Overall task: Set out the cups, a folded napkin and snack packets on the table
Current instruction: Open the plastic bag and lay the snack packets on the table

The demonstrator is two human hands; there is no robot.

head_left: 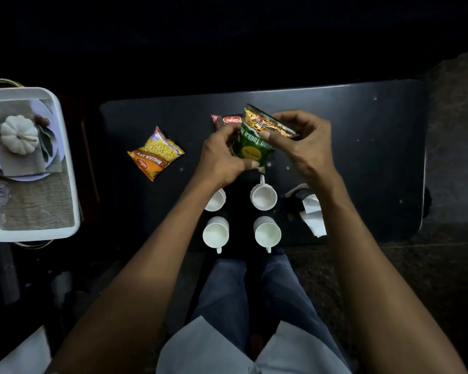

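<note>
Dark table (362,157) in a dim room, seen from above. Far left of the four white cups (241,217), off the table: a white tray (65,163); left of the cups, an orange snack packet (155,153) lying flat; above them, left hand (222,157) and right hand (305,147) both pinching a green packet (254,147), held off the surface; right of the cups, a white napkin (312,214).

Dim room: a dark table (362,157) on dark floor (416,279), a white tray (65,157) at left.
</note>
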